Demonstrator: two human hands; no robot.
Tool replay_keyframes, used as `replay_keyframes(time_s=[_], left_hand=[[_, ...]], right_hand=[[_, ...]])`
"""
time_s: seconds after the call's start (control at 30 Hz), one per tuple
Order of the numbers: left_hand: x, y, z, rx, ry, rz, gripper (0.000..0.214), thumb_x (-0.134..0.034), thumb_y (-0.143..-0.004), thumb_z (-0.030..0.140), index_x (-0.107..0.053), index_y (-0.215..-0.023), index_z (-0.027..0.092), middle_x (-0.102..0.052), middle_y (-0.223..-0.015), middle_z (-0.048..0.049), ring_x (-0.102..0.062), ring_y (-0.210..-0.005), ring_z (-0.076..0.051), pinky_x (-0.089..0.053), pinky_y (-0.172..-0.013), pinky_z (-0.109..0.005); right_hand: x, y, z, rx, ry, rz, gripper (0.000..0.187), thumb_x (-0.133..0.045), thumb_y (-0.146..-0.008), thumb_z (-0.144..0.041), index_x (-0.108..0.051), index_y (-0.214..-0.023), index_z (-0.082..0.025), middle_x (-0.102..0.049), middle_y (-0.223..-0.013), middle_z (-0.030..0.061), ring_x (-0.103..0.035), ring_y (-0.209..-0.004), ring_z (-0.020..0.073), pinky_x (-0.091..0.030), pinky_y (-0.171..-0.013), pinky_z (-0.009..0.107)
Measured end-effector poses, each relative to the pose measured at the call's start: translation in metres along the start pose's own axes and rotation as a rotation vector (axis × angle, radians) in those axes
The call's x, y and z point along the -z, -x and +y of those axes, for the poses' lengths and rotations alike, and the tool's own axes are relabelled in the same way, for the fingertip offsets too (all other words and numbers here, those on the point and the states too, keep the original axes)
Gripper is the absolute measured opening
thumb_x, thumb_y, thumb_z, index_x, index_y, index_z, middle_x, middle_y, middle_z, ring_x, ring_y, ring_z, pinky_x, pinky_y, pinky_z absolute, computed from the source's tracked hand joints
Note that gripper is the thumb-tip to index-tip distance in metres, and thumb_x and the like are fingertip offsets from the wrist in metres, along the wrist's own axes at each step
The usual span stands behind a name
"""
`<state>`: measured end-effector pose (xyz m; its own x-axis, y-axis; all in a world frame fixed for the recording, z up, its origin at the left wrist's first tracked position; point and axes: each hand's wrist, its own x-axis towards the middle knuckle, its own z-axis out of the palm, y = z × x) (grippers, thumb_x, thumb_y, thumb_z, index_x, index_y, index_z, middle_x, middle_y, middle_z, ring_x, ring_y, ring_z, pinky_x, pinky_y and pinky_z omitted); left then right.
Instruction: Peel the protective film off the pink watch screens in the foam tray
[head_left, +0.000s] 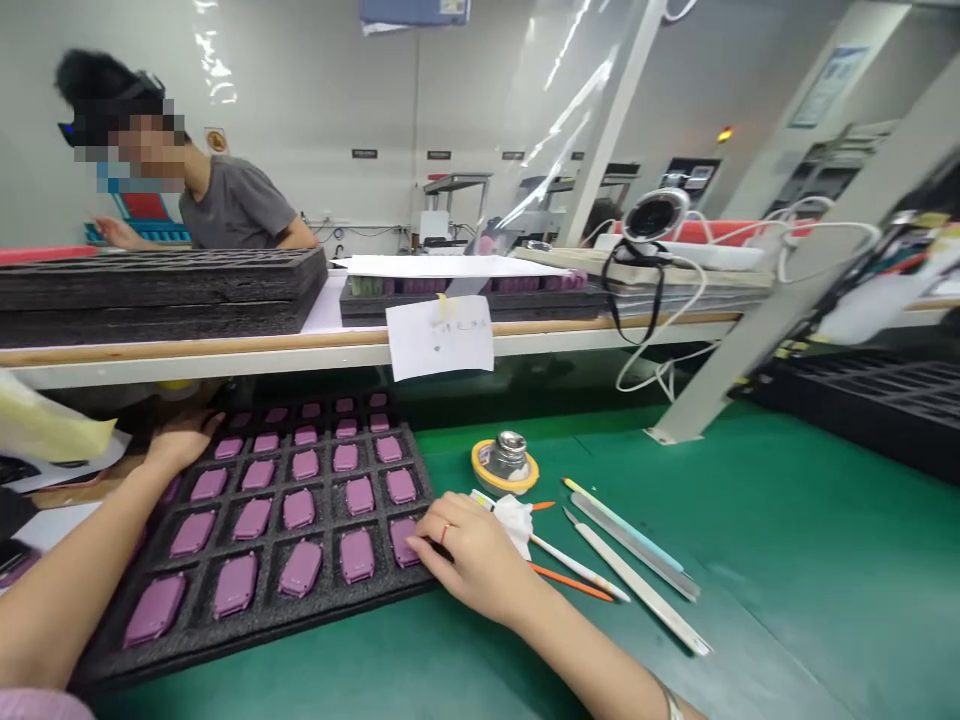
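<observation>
A black foam tray [330,592] with rows of compartments lies on the green bench top. Purple watch-case-like pieces [300,508] sit in its compartments, some slightly askew. My left hand [182,440] is at the tray's far left edge, its fingers bent over the rim and partly in shadow. At the near right corner, my right hand [469,548] grips the tray's edge, with thumb and fingertips close to the purple piece in the corner compartment. A ring is on one finger of that hand. The fingers' undersides are hidden.
Right of the tray are a dispenser bottle with metal top [510,458] in a yellow tape ring, crumpled tissue [515,522], orange sticks and a knife-like tool [637,580]. A shelf [330,348] with foam trays and a webcam [654,216] overhangs the bench. Another person [240,200] sits opposite.
</observation>
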<state>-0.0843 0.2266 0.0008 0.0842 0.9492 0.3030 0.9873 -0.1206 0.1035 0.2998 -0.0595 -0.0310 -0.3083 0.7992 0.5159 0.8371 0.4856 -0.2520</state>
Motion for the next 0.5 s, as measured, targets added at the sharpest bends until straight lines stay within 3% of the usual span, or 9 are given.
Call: replay_keyframes(time_s=[0.2,0.4,0.43,0.5], left_hand=[[-0.008,-0.003,-0.003,0.023,-0.077,-0.171,0.045,-0.054,-0.098,0.047,-0.061,-0.128,0.014,-0.055,-0.145,-0.0155,-0.047,-0.138,-0.032,-0.032,-0.115,-0.059],[0.0,0.025,0.015,-0.007,-0.059,-0.093,0.076,-0.021,-0.09,0.063,-0.056,-0.134,0.012,-0.06,-0.14,-0.0203,-0.045,-0.137,-0.045,-0.033,-0.109,-0.066],[0.002,0.035,0.023,-0.046,-0.036,-0.065,0.076,-0.019,-0.089,0.061,-0.056,-0.132,0.011,-0.061,-0.137,-0.0213,-0.046,-0.137,-0.044,-0.034,-0.109,-0.064],[0.01,0.062,0.04,-0.18,0.03,-0.025,0.069,-0.023,-0.089,0.059,-0.056,-0.131,0.015,-0.06,-0.141,-0.0171,-0.047,-0.138,-0.035,-0.035,-0.115,-0.049]], right_hand=[[-0.003,-0.002,-0.014,0.024,0.019,-0.113,0.012,-0.065,-0.094,-0.026,-0.063,-0.085,-0.019,-0.065,-0.077,0.0015,-0.059,-0.073,0.0172,-0.042,-0.069,0.031],[0.0,-0.003,-0.02,-0.03,0.042,-0.152,0.01,-0.065,-0.094,-0.026,-0.06,-0.088,-0.019,-0.066,-0.082,0.0014,-0.061,-0.075,0.0167,-0.043,-0.072,0.03],[0.0,-0.002,-0.02,-0.036,0.046,-0.155,0.01,-0.065,-0.094,-0.025,-0.06,-0.089,-0.019,-0.066,-0.082,0.0013,-0.061,-0.076,0.0168,-0.043,-0.072,0.03],[0.001,-0.001,-0.022,-0.05,0.054,-0.158,0.01,-0.066,-0.094,-0.024,-0.06,-0.088,-0.019,-0.066,-0.082,0.0013,-0.061,-0.076,0.0171,-0.043,-0.072,0.03]])
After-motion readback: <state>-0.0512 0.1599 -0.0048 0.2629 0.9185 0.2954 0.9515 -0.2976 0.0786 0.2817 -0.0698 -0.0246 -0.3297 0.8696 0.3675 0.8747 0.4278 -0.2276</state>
